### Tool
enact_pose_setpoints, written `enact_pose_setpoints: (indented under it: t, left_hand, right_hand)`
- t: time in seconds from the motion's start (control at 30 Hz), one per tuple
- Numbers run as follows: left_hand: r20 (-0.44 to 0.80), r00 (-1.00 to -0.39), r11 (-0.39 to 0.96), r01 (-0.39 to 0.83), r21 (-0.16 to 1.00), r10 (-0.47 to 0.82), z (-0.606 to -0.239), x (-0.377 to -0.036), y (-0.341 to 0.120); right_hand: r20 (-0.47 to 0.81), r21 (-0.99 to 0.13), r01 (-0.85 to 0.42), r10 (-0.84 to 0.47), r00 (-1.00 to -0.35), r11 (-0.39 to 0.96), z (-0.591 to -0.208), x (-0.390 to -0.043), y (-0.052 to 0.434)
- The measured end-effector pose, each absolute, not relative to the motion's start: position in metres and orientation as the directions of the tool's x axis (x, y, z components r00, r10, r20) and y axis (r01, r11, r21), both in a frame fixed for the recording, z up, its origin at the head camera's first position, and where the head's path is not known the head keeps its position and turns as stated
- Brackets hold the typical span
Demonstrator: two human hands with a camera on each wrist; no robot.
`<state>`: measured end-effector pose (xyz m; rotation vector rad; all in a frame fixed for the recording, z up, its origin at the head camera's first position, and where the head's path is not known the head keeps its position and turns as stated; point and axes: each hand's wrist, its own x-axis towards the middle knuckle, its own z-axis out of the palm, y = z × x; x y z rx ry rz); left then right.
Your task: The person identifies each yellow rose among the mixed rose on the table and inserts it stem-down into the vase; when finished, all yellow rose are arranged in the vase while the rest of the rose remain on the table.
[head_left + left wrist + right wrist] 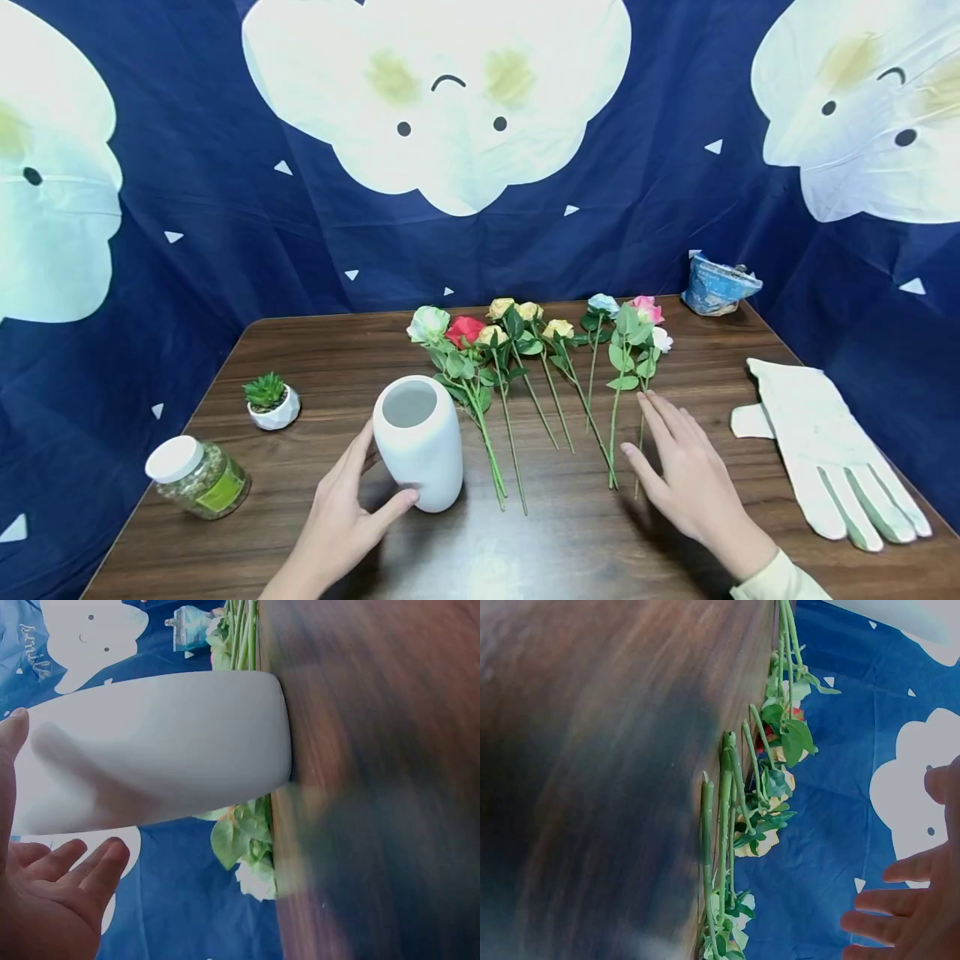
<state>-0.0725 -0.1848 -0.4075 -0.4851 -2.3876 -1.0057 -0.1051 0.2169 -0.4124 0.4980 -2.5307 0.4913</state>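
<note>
White ceramic vase (418, 440) stands upright near the front edge of the wooden table (315, 350), and we cup it with our left hand (341, 512), thumb on its base and fingers curved behind. Our right hand (686, 479) lies flat with straight fingers just beside the rightmost flower stems (615, 433), holding nothing.

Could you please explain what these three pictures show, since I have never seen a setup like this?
There is no machine here: a person works with bare hands, wearing one camera on the head and one on each wrist. The wide picture is the head view; the two tilted ones are the wrist views. On the wooden table lie a row of artificial roses, a white glove, a small potted succulent, a lidded jar and a blue pouch. The left hand has its grip round a white vase standing upright. The right hand is open, fingers straight, over the rose stems, holding nothing.
</note>
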Motion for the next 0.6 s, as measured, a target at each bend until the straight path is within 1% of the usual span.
enact_pose_setpoints:
  t: [0.1, 0.33, 0.6]
  left_hand:
    - [0.570, -0.814, 0.648, 0.495, 0.579, 0.112, -0.409, -0.075, -0.182]
    - [0.583, -0.809, 0.633, 0.490, 0.600, 0.074, -0.410, -0.078, -0.180]
    - [0.569, -0.822, 0.498, 0.501, 0.708, 0.017, -0.408, -0.083, -0.177]
  right_hand:
    - [0.529, -0.271, -0.431, -0.241, -0.814, 0.860, -0.411, -0.106, 0.218]
    - [0.444, -0.370, -0.385, -0.203, -0.873, 0.846, -0.403, -0.109, 0.220]
    - [0.454, -0.486, -0.408, -0.176, -0.873, 0.773, -0.397, -0.121, 0.225]
